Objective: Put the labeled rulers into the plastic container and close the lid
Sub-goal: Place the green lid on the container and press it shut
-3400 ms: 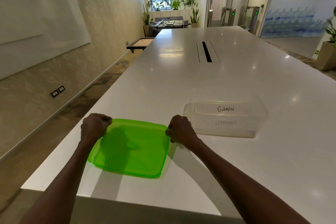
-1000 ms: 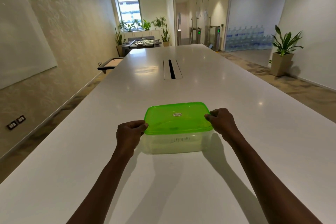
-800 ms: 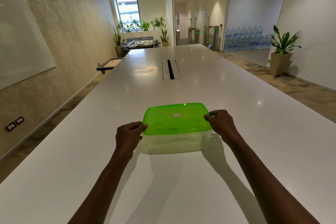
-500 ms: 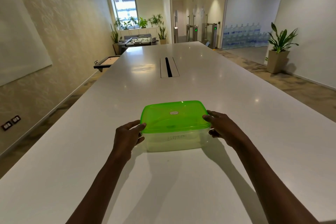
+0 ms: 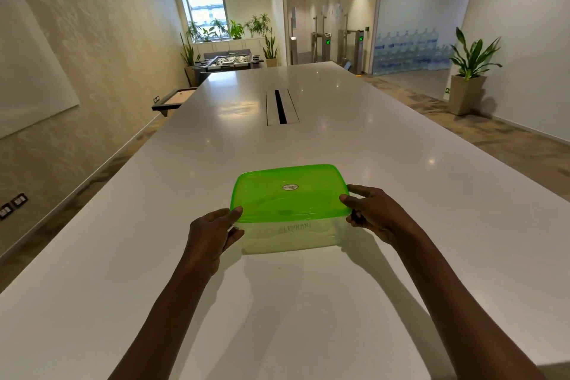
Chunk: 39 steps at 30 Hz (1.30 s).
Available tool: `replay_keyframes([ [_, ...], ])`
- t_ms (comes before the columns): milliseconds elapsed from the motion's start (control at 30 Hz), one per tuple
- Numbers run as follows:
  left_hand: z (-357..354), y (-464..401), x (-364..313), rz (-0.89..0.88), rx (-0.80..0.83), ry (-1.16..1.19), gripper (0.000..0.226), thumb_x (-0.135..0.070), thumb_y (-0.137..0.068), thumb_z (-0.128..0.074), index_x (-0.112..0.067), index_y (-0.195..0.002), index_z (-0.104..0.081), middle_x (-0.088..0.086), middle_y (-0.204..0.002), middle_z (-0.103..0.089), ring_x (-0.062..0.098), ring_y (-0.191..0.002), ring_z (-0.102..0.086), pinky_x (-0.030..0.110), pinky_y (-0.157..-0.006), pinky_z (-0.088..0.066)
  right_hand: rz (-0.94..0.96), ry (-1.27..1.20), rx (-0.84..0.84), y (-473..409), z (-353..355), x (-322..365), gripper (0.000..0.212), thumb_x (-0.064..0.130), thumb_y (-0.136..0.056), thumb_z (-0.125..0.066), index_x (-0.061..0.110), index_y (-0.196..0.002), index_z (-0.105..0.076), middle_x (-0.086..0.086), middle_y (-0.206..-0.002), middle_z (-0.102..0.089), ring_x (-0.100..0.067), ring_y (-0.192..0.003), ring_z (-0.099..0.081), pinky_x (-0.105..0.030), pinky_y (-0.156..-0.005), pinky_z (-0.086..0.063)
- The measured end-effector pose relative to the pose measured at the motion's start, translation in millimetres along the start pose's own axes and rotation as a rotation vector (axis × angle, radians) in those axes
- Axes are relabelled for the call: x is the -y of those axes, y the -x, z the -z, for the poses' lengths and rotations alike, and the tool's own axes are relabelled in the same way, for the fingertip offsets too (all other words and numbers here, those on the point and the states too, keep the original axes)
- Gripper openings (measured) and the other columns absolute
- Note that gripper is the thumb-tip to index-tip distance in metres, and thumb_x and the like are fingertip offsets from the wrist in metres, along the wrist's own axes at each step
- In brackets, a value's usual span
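The clear plastic container stands on the long white table, and the green lid sits on top of it. Through the front wall I read a ruler's label "ELEPHANT"; the rest of the contents are blurred. My left hand grips the container's left side, thumb on the lid's near left corner. My right hand holds the right side, thumb on the lid's edge and fingers down the wall.
A cable slot lies further up the table's middle. The table's left edge drops to a carpeted floor beside a wall with a whiteboard. A potted plant stands at the right wall.
The lid went from the table at left onto the container. Over the last second both hands shifted from fists at the lid's corners to looser grips on the sides.
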<state>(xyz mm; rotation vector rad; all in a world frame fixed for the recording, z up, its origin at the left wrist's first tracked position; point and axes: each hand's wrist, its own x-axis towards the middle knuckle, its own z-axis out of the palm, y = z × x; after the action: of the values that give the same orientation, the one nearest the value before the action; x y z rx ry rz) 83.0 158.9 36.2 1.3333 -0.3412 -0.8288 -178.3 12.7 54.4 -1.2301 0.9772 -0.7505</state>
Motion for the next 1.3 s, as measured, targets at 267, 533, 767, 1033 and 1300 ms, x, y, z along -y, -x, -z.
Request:
replay_keyframes([
  [267, 4, 2, 0, 0.094, -0.034, 0.115, 0.031, -0.009, -0.069, -0.082, 0.008, -0.081, -0.059, 0.015, -0.085, -0.053, 0.021, -0.072, -0.058, 0.027, -0.057, -0.058, -0.006, 0.014, 0.017, -6, 4, -4, 0.043, 0.01, -0.093, -0.062, -0.004, -0.133, -0.053, -0.007, -0.063, -0.058, -0.014, -0.046, -0.051, -0.021, -0.045, -0.048],
  [533, -4, 5, -3, 0.075, -0.076, 0.052, 0.022, -0.001, -0.073, -0.078, 0.007, -0.073, -0.058, 0.012, -0.071, -0.05, 0.023, -0.064, -0.056, 0.027, -0.051, -0.058, 0.003, 0.038, 0.032, -4, 3, -3, 0.037, 0.009, -0.094, -0.06, -0.005, -0.128, -0.057, -0.01, -0.068, -0.057, -0.016, -0.05, -0.049, -0.019, -0.044, -0.048],
  [767, -5, 4, -7, 0.089, -0.081, 0.01, 0.02, 0.001, -0.075, -0.075, 0.008, -0.073, -0.057, 0.012, -0.072, -0.052, 0.022, -0.065, -0.056, 0.027, -0.049, -0.057, 0.005, 0.057, 0.041, -4, 4, -2, 0.029, 0.008, -0.095, -0.059, -0.001, -0.122, -0.061, -0.006, -0.061, -0.057, -0.017, -0.051, -0.047, -0.019, -0.044, -0.049],
  [1033, 7, 1, -21, 0.216, 0.084, -0.087, 0.027, -0.01, -0.077, -0.076, 0.007, -0.093, -0.062, 0.015, -0.084, -0.052, 0.025, -0.071, -0.058, 0.034, -0.058, -0.061, 0.018, 0.278, -0.036, -40, 8, 9, 0.036, 0.024, -0.088, -0.069, -0.01, -0.101, -0.065, -0.018, -0.078, -0.054, -0.02, -0.051, -0.046, -0.024, -0.05, -0.043],
  [1300, -16, -1, -37, -0.097, -0.051, -0.707, 0.08, -0.027, -0.057, -0.077, -0.001, -0.128, -0.052, 0.027, -0.125, -0.056, 0.037, -0.113, -0.056, 0.038, -0.087, -0.049, 0.012, 0.218, -0.183, -92, -16, 27, 0.035, 0.028, -0.086, -0.072, 0.005, -0.079, -0.047, -0.012, -0.075, -0.051, -0.023, -0.063, -0.054, -0.031, -0.058, -0.046],
])
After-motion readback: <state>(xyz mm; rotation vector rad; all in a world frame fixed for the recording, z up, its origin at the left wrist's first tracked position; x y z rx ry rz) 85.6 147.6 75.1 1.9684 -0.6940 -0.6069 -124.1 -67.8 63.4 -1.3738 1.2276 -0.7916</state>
